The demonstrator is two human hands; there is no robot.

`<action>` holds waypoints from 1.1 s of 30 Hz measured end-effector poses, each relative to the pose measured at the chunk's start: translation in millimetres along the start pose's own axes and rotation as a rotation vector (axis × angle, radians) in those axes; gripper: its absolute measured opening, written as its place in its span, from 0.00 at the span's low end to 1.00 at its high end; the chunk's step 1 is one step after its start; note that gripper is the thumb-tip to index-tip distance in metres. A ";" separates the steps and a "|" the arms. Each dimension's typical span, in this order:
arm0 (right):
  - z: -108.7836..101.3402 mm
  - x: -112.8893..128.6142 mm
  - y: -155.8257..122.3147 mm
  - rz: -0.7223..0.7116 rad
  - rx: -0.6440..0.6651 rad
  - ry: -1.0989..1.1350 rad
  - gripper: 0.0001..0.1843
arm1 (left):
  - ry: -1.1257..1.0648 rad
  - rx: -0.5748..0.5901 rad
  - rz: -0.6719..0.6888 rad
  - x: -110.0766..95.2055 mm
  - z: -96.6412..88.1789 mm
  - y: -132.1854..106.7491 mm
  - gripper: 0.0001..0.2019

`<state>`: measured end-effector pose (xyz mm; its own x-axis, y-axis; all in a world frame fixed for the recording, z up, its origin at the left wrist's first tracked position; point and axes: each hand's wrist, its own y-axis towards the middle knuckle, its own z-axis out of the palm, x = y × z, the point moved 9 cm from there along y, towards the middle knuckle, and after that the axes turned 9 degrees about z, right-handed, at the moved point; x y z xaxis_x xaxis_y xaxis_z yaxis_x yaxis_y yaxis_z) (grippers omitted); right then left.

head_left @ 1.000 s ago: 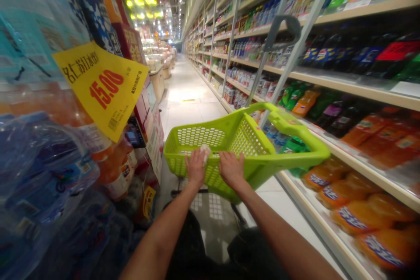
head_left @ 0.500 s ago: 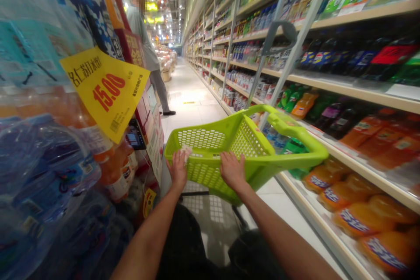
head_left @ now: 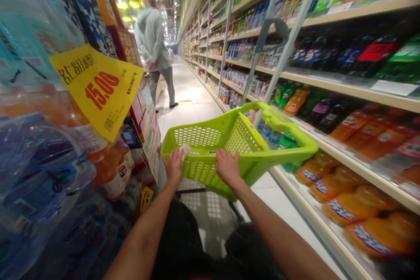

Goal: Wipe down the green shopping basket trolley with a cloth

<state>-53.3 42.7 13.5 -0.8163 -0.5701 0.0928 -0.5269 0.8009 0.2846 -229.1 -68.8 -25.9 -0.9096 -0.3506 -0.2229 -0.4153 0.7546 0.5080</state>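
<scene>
A lime-green plastic shopping cart stands turned sideways in front of me, its handle toward the right-hand shelves. My left hand is closed over the near rim at the cart's left end. A crumpled whitish piece, like a tissue, sits at its fingertips; how firmly it is held I cannot tell. Farther right on the same rim, my right hand is closed with its fingers curled over the edge. Inside, the visible part of the basket shows only bare mesh walls.
Shelves of drinks line the right side, with orange soda bottles at the bottom. Stacked shrink-wrapped bottles and a yellow price sign crowd the left. A person stands ahead in the aisle.
The person ahead has come more fully into view, further right in the picture. The rest of the scene has shifted slightly left; both hands keep their places on the cart rim.
</scene>
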 end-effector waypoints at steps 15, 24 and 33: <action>-3.6 1.3 -2.3 -0.001 0.008 0.017 0.25 | -0.072 0.004 0.101 -36.9 15.4 3.7 0.27; -3.3 3.4 -2.3 0.001 0.000 0.018 0.25 | 0.015 -0.128 -0.320 62.2 -13.5 -4.5 0.23; -6.6 2.1 -2.2 0.007 -0.018 0.014 0.24 | -0.132 -0.053 -0.111 -13.9 16.8 11.0 0.26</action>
<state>-52.3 38.5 19.3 -0.8164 -0.5673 0.1080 -0.5171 0.8014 0.3008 -221.2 -46.2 -31.2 -0.8532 -0.3514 -0.3855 -0.5151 0.6837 0.5169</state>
